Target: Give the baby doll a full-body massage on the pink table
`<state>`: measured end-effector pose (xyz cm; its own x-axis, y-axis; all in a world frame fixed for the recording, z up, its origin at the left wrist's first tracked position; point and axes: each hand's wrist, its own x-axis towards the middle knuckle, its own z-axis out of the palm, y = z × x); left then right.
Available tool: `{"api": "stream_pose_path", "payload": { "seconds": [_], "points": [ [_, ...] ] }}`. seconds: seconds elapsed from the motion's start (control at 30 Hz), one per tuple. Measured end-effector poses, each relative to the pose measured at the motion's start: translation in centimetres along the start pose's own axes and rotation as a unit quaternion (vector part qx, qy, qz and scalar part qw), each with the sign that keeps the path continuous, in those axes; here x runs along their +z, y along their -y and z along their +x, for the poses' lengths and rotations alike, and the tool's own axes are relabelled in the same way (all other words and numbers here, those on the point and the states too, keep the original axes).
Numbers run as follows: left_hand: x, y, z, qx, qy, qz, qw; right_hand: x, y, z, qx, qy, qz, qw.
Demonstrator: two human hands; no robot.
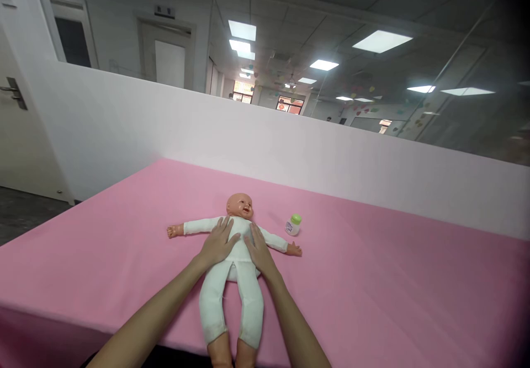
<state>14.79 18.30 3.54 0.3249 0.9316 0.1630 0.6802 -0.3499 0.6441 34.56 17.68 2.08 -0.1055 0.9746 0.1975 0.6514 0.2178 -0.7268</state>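
Note:
A baby doll (242, 274) with a white cloth body lies on its back on the pink-covered table (364, 280), head toward the wall and legs toward me. Its arms stretch out to both sides. My left hand (220, 242) rests flat on the left side of the doll's chest, fingers extended. On the opposite side of the chest, my right hand (259, 246) lies flat as well, its fingers pointing toward the head. Neither hand grips anything. Just beyond the doll's right-hand arm stands a small white jar (293, 225) with a green lid.
A low white wall (248, 131) runs along the table's far side, with glass panels above it. At the far left is a door (25, 120) with a dark handle. The pink cloth hangs over the table's near edge.

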Motion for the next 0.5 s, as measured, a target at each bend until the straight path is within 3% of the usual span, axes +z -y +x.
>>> {"api": "stream_pose_path", "payload": {
  "seconds": [0.17,0.3,0.43,0.5],
  "points": [
    [-1.4,1.1,-1.2,-0.039,0.011,-0.03,0.999,-0.4,-0.4,-1.5,0.027,-0.01,0.025,0.999],
    [-3.2,0.0,-5.5,-0.076,0.003,-0.021,0.997,-2.6,-0.4,-2.8,-0.002,-0.06,0.053,0.997],
    [-3.5,-1.0,-12.8,-0.026,-0.156,-0.087,0.984,-7.0,-1.6,-3.8,0.055,-0.21,-0.034,0.976],
    [-2.8,-0.8,-16.7,0.036,-0.21,-0.141,0.967,-9.0,-2.9,-4.3,0.102,-0.259,-0.12,0.953]
  ]
}}
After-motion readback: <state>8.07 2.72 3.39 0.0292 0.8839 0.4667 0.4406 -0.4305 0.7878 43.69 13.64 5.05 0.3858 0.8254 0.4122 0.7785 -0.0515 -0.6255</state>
